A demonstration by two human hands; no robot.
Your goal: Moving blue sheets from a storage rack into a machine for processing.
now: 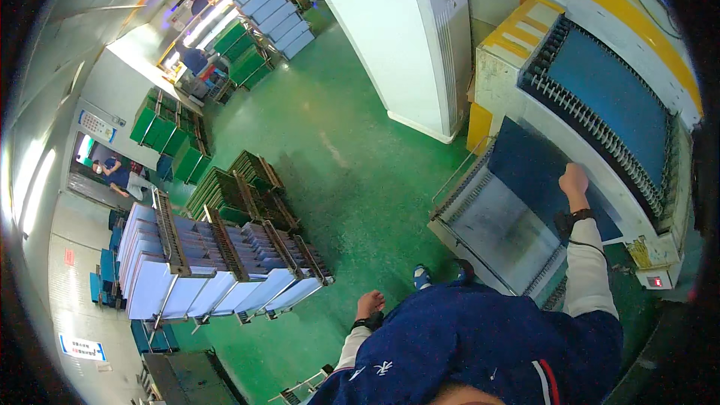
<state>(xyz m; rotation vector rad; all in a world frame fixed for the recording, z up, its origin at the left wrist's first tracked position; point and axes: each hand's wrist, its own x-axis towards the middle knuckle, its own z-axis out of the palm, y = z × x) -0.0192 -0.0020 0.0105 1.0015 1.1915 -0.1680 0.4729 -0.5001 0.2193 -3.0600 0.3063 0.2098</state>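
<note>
My right hand (574, 179) reaches forward and rests as a closed fist on a dark blue sheet (534, 167) lying on the sloped bed of a grey machine (495, 82). Whether it grips the sheet I cannot tell. A second blue sheet (611, 94) lies higher up on the conveyor, between rows of rollers. A metal tray (499, 229) sits below the sheet at the machine's near end. My left hand (370, 304) hangs by my side above the green floor, fingers curled, holding nothing. Both wrists wear dark bands.
Carts of white and pale blue panels (210, 270) stand at the left, with racks of green panels (240, 187) behind. A white cabinet (405, 37) stands ahead. Other people work at the far left and back. Green floor (352, 157) runs between.
</note>
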